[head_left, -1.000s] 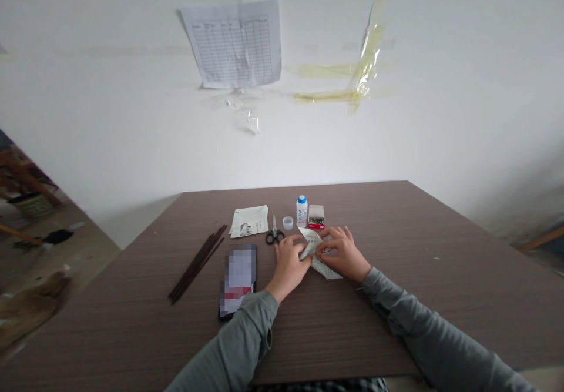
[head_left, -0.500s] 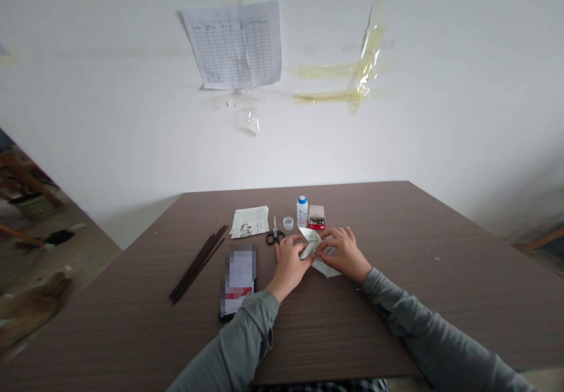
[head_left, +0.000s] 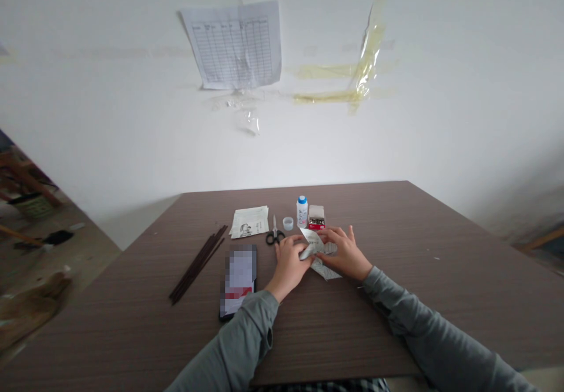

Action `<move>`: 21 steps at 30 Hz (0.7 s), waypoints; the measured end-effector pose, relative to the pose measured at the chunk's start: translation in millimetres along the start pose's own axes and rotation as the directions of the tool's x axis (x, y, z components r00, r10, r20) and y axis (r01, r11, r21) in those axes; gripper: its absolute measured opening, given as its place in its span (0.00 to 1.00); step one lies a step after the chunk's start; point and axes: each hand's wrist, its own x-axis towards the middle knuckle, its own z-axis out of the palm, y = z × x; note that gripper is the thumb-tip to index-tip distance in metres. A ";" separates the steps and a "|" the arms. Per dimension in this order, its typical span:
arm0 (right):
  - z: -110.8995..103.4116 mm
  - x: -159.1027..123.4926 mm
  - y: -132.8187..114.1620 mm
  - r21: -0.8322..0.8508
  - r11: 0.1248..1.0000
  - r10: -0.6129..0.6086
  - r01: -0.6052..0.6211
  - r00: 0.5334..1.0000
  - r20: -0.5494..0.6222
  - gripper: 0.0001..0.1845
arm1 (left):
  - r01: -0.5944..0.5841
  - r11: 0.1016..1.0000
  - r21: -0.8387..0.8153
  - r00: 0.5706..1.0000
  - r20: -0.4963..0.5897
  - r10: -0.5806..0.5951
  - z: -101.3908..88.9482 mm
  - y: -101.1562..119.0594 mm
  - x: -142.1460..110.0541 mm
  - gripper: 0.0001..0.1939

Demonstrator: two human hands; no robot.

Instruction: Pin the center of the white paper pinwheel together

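Observation:
A printed sheet of paper (head_left: pixel 325 271), creased and partly folded with pointed flaps, is between my two hands over the table. My left hand (head_left: pixel 291 261) grips its left side, thumb and fingers closed on the paper. From the right, my right hand (head_left: pixel 346 255) pinches the other side with thumb and index finger, its outer fingers raised. Parts of the sheet are hidden behind the fingers. Just beyond my left hand lie black-handled scissors (head_left: pixel 275 236). A white bottle with a blue cap (head_left: pixel 302 213) and a small red-and-white box of metal pieces (head_left: pixel 316 218) stand behind the paper.
A small clear round cap (head_left: pixel 288 223) lies beside the bottle. Farther left are a stack of printed papers (head_left: pixel 249 223) and several thin dark sticks (head_left: pixel 198 267). A phone (head_left: pixel 239 283) rests by my left forearm. The brown table (head_left: pixel 440 298) meets a white wall (head_left: pixel 282 157).
My right hand's fingers have shifted slightly on the paper and curled down a little. The lower flap has moved slightly. My left hand stays in place.

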 end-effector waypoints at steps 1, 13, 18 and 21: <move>-0.3 0.3 0.4 0.002 1.000 0.003 -0.003 1.000 0.011 0.33 | 0.000 1.000 -0.004 1.000 0.000 0.000 -0.2 0.1 0.0 0.19; -5.7 1.1 -9.4 -0.077 0.997 0.039 -0.031 0.995 0.095 0.18 | 0.090 0.995 -0.031 0.995 0.035 -0.089 -3.0 3.0 0.5 0.13; -9.4 2.1 -16.2 -0.056 0.996 0.077 -0.072 0.992 0.103 0.12 | 0.109 0.994 -0.009 0.992 0.072 -0.108 -7.6 9.8 1.4 0.12; -10.2 2.4 -18.4 -0.036 0.995 0.093 -0.090 0.989 0.112 0.08 | 0.101 0.995 0.008 0.991 0.090 -0.101 -10.5 12.0 1.9 0.11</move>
